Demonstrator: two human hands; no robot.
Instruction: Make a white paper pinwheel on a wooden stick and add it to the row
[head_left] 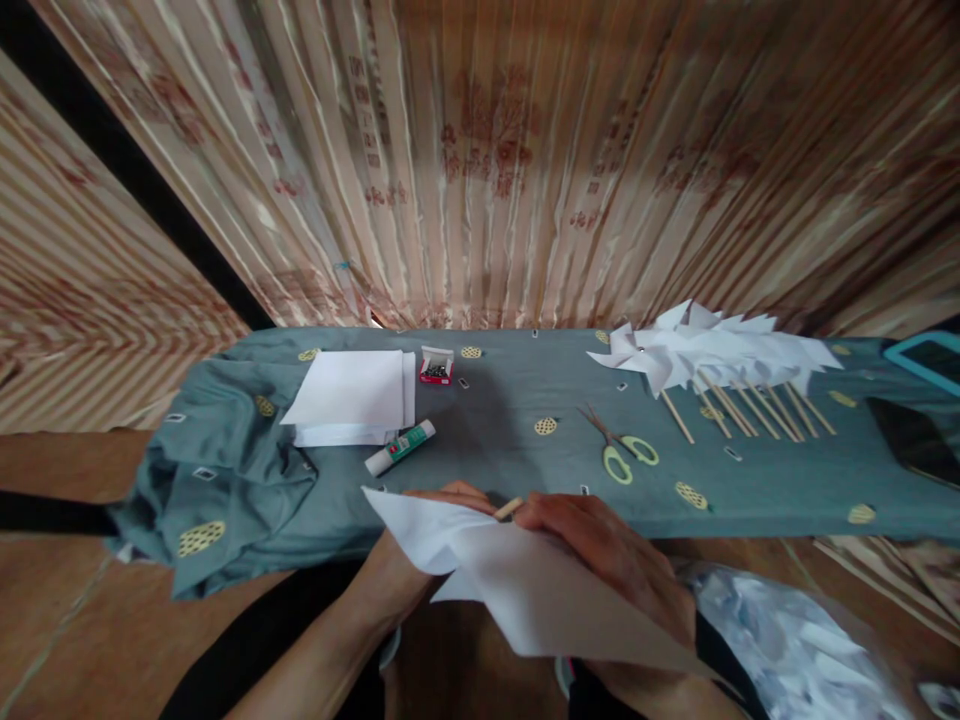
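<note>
A white paper pinwheel, folded into pointed blades, is held up in front of me at the table's near edge. Behind its left part is my left hand, its fingers curled and partly hidden by the paper. My right hand is closed at the back of the pinwheel, its fingertips against the end of a light wooden stick that shows between both hands. Most of the stick is hidden. Beyond my right hand lie scissors with yellow-green handles, their blades partly apart.
On the green cloth are stacked white paper, a glue stick and a small red box of metal pins. Several pinwheels on sticks lie at right, near a dark phone. A plastic bag sits below.
</note>
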